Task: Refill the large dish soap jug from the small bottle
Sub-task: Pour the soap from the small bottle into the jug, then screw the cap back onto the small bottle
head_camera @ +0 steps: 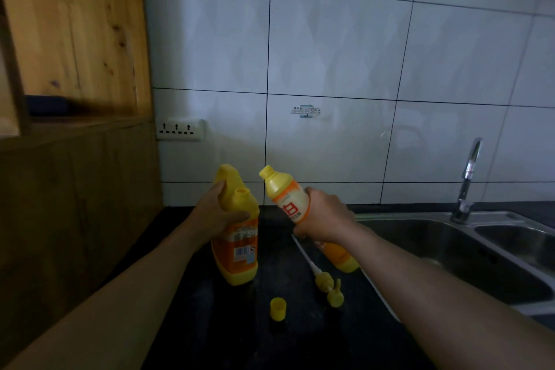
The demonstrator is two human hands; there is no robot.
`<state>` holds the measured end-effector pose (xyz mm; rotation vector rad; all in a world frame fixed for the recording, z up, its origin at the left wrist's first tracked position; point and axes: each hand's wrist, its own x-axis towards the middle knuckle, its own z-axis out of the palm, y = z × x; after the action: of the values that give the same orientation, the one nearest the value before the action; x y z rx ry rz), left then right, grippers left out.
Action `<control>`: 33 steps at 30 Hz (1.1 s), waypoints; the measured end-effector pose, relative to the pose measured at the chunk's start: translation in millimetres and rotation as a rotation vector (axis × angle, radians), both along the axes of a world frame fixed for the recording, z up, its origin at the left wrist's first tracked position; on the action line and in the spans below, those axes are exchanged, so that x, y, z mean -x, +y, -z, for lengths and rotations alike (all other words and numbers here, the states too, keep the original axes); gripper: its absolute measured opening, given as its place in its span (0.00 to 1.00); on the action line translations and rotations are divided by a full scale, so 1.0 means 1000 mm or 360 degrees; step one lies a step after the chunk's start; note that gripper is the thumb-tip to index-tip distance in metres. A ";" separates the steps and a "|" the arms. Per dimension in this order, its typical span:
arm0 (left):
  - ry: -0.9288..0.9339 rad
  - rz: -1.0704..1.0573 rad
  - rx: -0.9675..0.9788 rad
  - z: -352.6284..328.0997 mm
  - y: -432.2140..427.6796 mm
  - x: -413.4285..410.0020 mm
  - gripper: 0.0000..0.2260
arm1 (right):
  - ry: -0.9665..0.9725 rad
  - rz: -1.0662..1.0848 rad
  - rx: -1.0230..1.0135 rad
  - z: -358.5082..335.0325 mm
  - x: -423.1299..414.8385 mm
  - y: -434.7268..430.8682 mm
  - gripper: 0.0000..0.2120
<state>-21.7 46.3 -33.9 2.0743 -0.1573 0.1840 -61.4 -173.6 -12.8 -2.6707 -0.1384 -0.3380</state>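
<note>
The large yellow-and-orange dish soap jug (238,252) stands upright on the black counter, its neck open. My left hand (216,215) grips its upper body near the handle. My right hand (322,216) holds the small yellow bottle (288,194) around its middle, lifted off the counter and tilted, with its open mouth pointing up-left toward the jug's neck but still apart from it. The small bottle's pump head with its white tube (321,278) lies on the counter below my right hand. A loose yellow cap (277,309) stands on the counter in front of the jug.
A steel double sink (444,237) with a chrome tap (468,180) lies to the right. A wooden cabinet (75,84) fills the left side. A white socket strip (179,129) sits on the tiled wall behind. The black counter (216,324) extends toward me.
</note>
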 end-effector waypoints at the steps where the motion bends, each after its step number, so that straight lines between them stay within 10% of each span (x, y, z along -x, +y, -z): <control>1: -0.0013 0.0011 0.0025 0.002 0.000 0.001 0.47 | -0.0007 0.0001 -0.0059 0.000 0.001 0.001 0.29; 10: -0.1057 -0.0365 -0.0158 -0.014 -0.025 0.045 0.15 | -0.0099 -0.0034 -0.0565 -0.010 0.009 0.019 0.23; 17: -0.0250 0.0406 0.0411 -0.031 -0.046 0.064 0.09 | -0.0122 -0.0273 -0.0613 -0.009 0.016 0.046 0.18; 24: -0.0123 0.0250 0.0242 -0.031 -0.035 0.064 0.16 | 0.0157 -0.0570 -0.0650 0.009 0.020 0.052 0.27; 33: -0.0118 0.0168 0.0073 -0.005 -0.024 0.065 0.14 | 0.0707 -0.0463 0.0333 0.035 0.027 0.045 0.20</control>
<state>-86.7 21.9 -29.4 2.0088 -0.3046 0.1984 -88.5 -128.9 -47.9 -2.7996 -0.4360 0.3787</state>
